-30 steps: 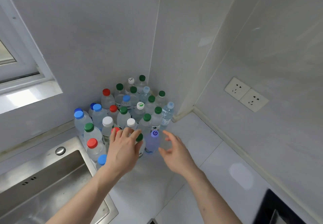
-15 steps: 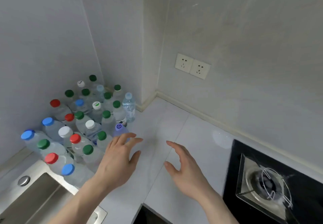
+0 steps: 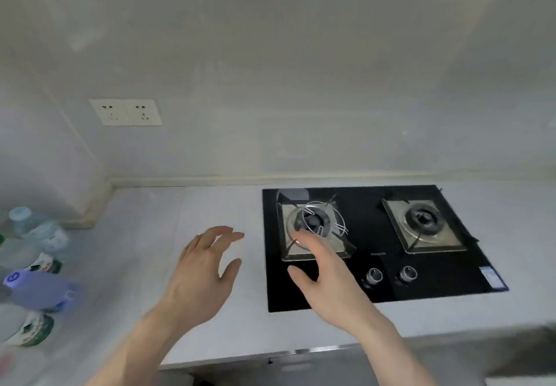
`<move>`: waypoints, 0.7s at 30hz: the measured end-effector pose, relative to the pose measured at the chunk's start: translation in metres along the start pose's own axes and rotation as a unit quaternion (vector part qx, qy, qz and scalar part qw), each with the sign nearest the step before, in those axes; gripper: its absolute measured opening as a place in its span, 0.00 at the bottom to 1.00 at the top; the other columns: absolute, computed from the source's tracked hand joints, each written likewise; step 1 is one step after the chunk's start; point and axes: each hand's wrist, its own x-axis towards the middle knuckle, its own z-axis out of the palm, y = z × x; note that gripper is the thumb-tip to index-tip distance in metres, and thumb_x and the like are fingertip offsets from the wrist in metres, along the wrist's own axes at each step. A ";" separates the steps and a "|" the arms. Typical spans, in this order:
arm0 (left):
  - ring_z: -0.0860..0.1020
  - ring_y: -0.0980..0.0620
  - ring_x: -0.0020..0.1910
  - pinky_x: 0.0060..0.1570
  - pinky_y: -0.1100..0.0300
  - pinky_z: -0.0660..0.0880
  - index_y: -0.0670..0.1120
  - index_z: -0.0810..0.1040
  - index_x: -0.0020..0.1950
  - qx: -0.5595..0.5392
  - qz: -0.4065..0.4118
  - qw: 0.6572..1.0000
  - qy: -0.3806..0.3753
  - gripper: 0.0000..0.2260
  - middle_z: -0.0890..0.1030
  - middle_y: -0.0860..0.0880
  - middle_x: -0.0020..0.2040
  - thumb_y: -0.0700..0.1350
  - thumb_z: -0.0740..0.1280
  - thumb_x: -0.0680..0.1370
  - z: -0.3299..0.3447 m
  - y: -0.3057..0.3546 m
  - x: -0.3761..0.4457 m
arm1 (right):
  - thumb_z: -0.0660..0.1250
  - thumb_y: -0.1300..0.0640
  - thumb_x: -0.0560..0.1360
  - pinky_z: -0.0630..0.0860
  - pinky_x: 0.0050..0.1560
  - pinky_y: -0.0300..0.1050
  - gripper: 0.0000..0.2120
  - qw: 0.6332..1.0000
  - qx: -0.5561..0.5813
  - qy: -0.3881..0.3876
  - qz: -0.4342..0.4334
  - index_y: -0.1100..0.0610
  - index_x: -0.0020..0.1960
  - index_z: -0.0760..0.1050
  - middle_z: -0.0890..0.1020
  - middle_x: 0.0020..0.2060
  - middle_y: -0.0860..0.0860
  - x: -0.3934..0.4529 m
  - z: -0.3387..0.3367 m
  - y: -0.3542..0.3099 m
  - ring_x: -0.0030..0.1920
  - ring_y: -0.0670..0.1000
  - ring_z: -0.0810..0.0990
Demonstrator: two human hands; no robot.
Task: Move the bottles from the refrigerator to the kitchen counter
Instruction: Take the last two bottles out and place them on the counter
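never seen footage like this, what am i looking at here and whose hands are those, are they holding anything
There is no machine here, only a person at work. The single picture comes from a wide-angle camera worn on the person's head, looking forward and down, which is why the walls look bent. The left hand and right hand reach out over a pale kitchen counter; both are open and hold nothing. Set into the counter is a black two-burner gas stove with two knobs at its front. At the far left edge stand some blurred plastic bottles, among them a purple bottle. Two wall sockets sit above the counter. The refrigerator is not in view.
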 end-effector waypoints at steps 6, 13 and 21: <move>0.70 0.52 0.71 0.74 0.53 0.64 0.57 0.70 0.74 -0.013 0.094 0.995 -0.043 0.21 0.70 0.58 0.73 0.48 0.67 0.81 0.048 0.116 0.005 | 0.67 0.50 0.82 0.61 0.72 0.32 0.27 0.997 0.000 0.068 0.029 0.34 0.77 0.63 0.59 0.76 0.28 -0.072 -0.087 0.072 0.72 0.28 0.61; 0.66 0.57 0.74 0.75 0.51 0.65 0.61 0.69 0.74 -0.026 0.216 0.971 -0.102 0.22 0.66 0.62 0.75 0.51 0.67 0.81 0.110 0.241 0.001 | 0.67 0.50 0.82 0.64 0.73 0.33 0.27 0.981 0.010 0.184 0.066 0.36 0.77 0.64 0.60 0.79 0.33 -0.172 -0.167 0.137 0.76 0.33 0.61; 0.66 0.58 0.74 0.72 0.51 0.69 0.63 0.67 0.75 -0.040 0.393 0.894 -0.210 0.22 0.61 0.67 0.77 0.55 0.65 0.82 0.188 0.406 -0.005 | 0.67 0.48 0.82 0.63 0.76 0.38 0.25 0.904 -0.008 0.374 0.205 0.37 0.76 0.65 0.61 0.78 0.35 -0.330 -0.225 0.194 0.75 0.36 0.64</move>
